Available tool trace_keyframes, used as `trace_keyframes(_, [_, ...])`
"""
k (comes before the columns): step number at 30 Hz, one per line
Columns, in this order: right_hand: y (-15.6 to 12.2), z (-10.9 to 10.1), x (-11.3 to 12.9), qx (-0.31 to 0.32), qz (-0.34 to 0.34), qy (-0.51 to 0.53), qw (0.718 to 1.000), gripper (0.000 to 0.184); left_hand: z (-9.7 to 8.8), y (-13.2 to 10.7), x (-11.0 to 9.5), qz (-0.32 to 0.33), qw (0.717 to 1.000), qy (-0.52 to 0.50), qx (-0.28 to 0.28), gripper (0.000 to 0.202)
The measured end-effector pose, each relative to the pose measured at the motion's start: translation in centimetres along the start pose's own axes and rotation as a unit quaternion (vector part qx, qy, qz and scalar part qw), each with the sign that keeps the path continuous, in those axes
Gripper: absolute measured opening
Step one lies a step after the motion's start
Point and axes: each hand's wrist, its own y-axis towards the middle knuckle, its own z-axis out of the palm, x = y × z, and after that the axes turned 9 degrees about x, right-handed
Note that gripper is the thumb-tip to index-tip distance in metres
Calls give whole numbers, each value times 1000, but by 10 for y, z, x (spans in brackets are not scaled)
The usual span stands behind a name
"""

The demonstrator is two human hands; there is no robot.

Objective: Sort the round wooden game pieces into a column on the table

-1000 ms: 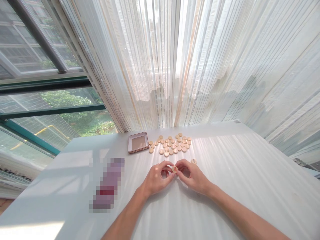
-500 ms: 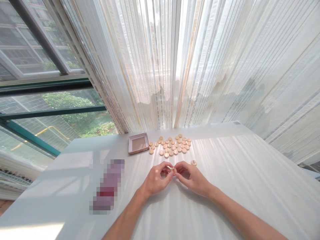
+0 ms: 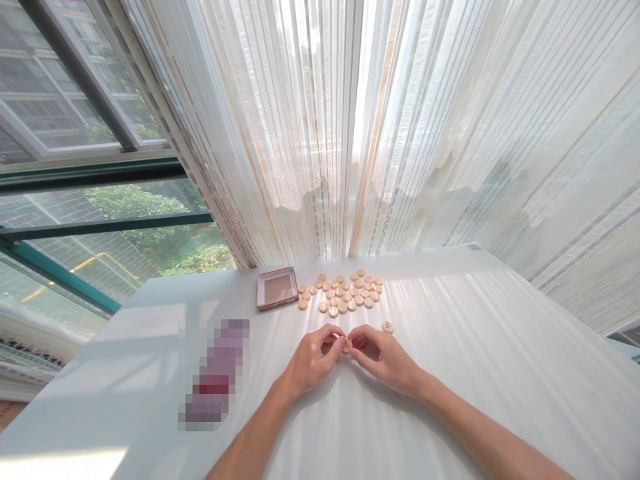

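Observation:
My left hand (image 3: 311, 360) and my right hand (image 3: 383, 357) meet over the white table (image 3: 475, 360), fingertips pinched together on one small round wooden game piece (image 3: 347, 345) with a red mark on its face. A single loose piece (image 3: 387, 327) lies just beyond my right hand. Farther back, several more pale wooden pieces (image 3: 347, 292) lie scattered in a cluster, and a shallow square box (image 3: 277, 289) sits to their left.
A blurred purple and red oblong object (image 3: 215, 371) lies on the table to the left of my left arm. Sheer white curtains (image 3: 380, 133) hang along the far edge and the right side. A window (image 3: 75, 200) shows at the left.
Both hands have stayed pinched on the same piece and sunk slightly toward the table; the piece has turned a little between the fingers.

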Motion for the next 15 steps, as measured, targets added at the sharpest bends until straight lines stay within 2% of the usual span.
trace_keyframes(8, [0, 1, -3, -19, -3, 7, 1000, 21, 0, 0, 3, 27, 1000, 11, -1, 20])
trace_keyframes(15, [0, 1, -5, -26, -9, -1, 1000, 20, 2, 0, 9, 35, 999, 26, -5, 25])
